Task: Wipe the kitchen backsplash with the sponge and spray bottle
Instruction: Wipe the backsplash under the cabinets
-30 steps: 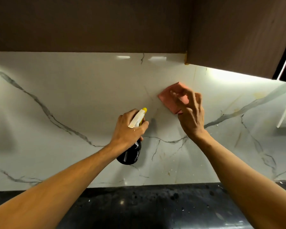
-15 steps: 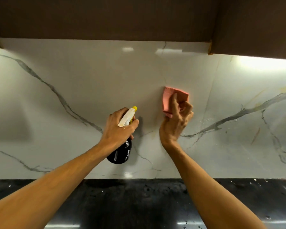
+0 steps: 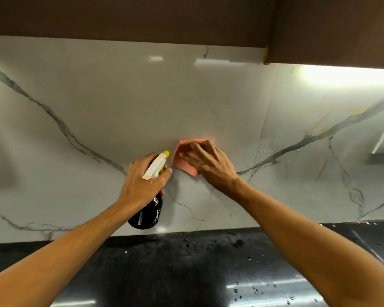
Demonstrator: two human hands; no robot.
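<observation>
My right hand (image 3: 211, 167) has carried the sponge (image 3: 184, 162) down and leftward across the backsplash (image 3: 120, 107). It now sits mid-panel, just beside the nozzle, with my straight fingers pressing it flat. By my judgement, the band above the worktop (image 3: 164, 262) remains unwiped. My left hand (image 3: 142, 180) clasps the spray bottle (image 3: 146, 216) at its neck. Sponge: pink, soft, squarish. Backsplash: glossy, grey-veined. Bottle: black, rounded.

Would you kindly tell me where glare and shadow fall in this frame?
In the head view, glare blows out the backsplash at upper right, reflections streak the wet countertop, and the spray bottle casts a soft shadow beside it.
</observation>
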